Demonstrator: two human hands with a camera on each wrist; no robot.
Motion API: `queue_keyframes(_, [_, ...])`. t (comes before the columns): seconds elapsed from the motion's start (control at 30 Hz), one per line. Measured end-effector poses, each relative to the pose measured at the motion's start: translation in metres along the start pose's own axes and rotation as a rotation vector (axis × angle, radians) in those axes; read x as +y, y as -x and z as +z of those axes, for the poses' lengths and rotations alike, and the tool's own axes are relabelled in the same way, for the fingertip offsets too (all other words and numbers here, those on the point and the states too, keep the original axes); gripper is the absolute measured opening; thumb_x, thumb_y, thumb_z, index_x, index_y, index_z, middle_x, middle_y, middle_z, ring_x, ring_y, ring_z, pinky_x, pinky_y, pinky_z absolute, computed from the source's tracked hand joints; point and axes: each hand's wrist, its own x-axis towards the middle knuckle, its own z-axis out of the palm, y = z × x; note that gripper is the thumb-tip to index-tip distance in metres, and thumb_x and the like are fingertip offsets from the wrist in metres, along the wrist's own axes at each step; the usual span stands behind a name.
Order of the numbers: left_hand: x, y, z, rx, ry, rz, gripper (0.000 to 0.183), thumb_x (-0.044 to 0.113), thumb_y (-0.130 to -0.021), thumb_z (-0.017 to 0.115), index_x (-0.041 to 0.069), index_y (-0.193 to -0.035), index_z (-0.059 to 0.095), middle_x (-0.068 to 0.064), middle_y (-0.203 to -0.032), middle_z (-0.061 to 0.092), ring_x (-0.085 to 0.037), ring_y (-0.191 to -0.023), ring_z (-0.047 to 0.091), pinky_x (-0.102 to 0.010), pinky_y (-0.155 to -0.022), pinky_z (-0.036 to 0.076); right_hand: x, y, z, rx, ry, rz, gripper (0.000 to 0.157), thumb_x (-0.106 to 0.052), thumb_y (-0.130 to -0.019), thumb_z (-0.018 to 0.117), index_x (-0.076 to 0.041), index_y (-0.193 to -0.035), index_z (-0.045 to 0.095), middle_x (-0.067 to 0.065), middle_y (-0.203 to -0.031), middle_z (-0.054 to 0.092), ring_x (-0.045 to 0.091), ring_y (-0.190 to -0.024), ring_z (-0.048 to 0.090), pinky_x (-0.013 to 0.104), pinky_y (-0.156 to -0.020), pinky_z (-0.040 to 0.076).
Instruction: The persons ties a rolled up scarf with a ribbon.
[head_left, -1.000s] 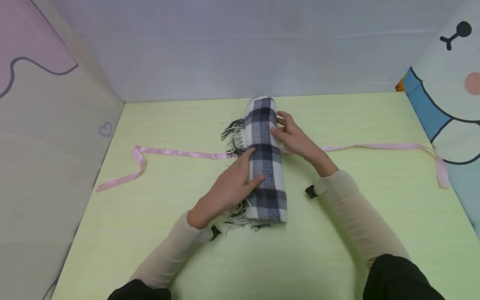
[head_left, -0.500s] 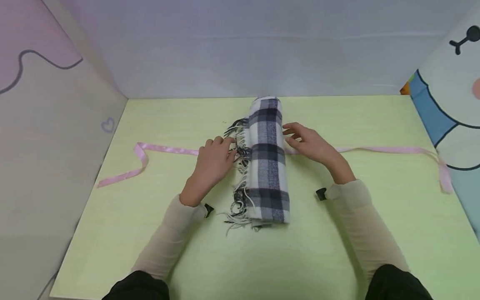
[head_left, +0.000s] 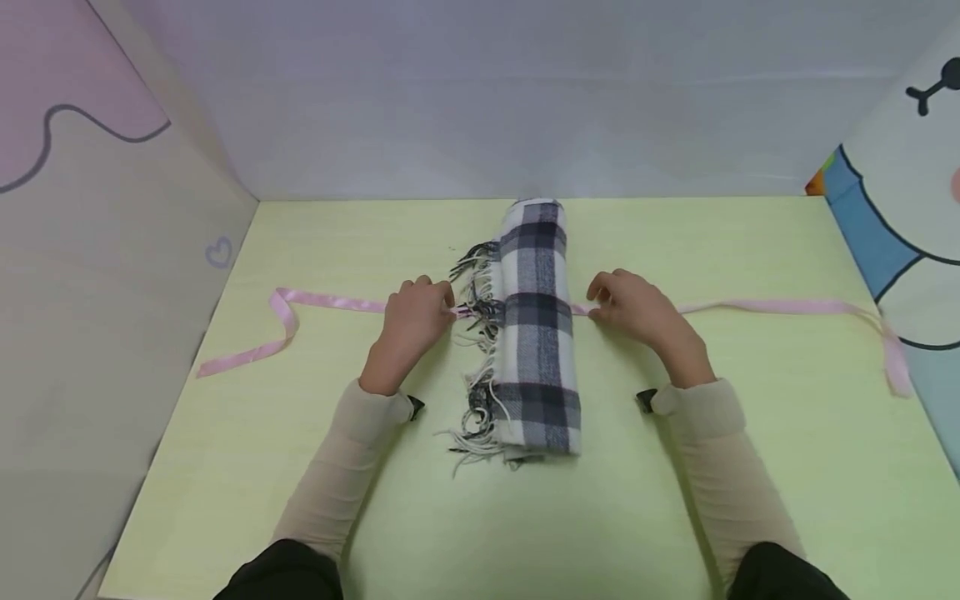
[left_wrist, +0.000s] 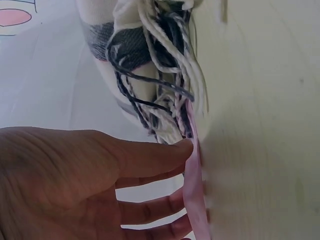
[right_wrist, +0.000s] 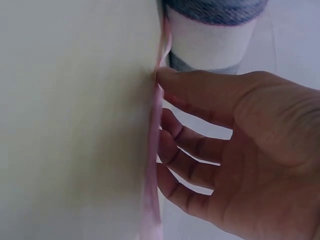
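Note:
A rolled plaid scarf (head_left: pixel 536 350) in white, grey and black lies lengthwise across the middle of the table, its fringe (head_left: pixel 480 408) spilling out on the left side. Under it runs a long pink ribbon (head_left: pixel 337 301), which comes out on both sides. Just left of the fringe, my left hand (head_left: pixel 415 323) pinches the ribbon; the left wrist view shows the thumb (left_wrist: pixel 150 155) pressed on it, close below the fringe strands. On the other side, my right hand (head_left: pixel 645 312) pinches the ribbon (right_wrist: pixel 151 150) between thumb and forefinger, near the roll. The ribbon's middle is hidden beneath the scarf.
The pale yellow-green table (head_left: pixel 465 533) meets a plain light wall (head_left: pixel 525 100) at the back. Printed panels stand at the left (head_left: pixel 97 333) and right. The ribbon's left end bends on the table, and its right end (head_left: pixel 896 358) droops by the right edge.
Both hands have left the scarf roll, moving outward and down to the ribbon on either side, and now pinch it. The roll has stayed in place; the view has shifted slightly.

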Motion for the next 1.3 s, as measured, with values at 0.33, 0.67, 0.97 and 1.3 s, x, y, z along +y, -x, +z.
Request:
queue_keyframes(0.33, [-0.014,-0.002,-0.003,-0.039,0.118,0.038,0.014,0.019,-0.102,0.058,0.013,-0.104,0.071,-0.010,-0.108,0.069,-0.033,-0.098,0.062,-0.052,-0.087,0.050,-0.001,0.002,0.000,0.014,-0.020,-0.044,0.008,-0.006,-0.099,0.061,-0.003,-0.105,0.066,0.019,-0.109,0.065,0.034,-0.100,0.060,0.051,-0.090,0.050])
queue_keyframes(0.67, [-0.030,-0.003,-0.019,-0.217,0.348,0.082,0.027,0.028,-0.106,0.061,0.007,-0.111,0.077,-0.011,-0.092,0.074,-0.022,-0.078,0.061,-0.037,-0.075,0.049,0.003,0.005,-0.008,-0.090,-0.135,-0.006,0.022,-0.019,-0.105,0.059,-0.002,-0.115,0.069,0.015,-0.104,0.068,0.025,-0.090,0.057,0.035,-0.080,0.045])
queue_keyframes(0.97, [-0.033,-0.001,-0.026,-0.214,0.509,0.133,0.028,0.030,-0.107,0.060,0.005,-0.102,0.074,-0.006,-0.080,0.064,-0.019,-0.067,0.046,-0.034,-0.067,0.040,0.007,0.008,-0.016,-0.088,-0.253,0.029,0.025,-0.027,-0.107,0.059,-0.005,-0.110,0.070,0.006,-0.095,0.060,0.019,-0.083,0.048,0.033,-0.074,0.040])
queue_keyframes(1.3, [-0.021,0.003,-0.029,-0.159,0.683,0.179,0.030,0.028,-0.108,0.057,0.001,-0.104,0.069,-0.004,-0.078,0.060,-0.020,-0.063,0.037,-0.033,-0.062,0.034,-0.006,0.015,-0.023,-0.105,-0.491,0.023,0.029,-0.029,-0.107,0.059,-0.004,-0.121,0.067,0.001,-0.077,0.049,0.019,-0.070,0.045,0.030,-0.066,0.037])
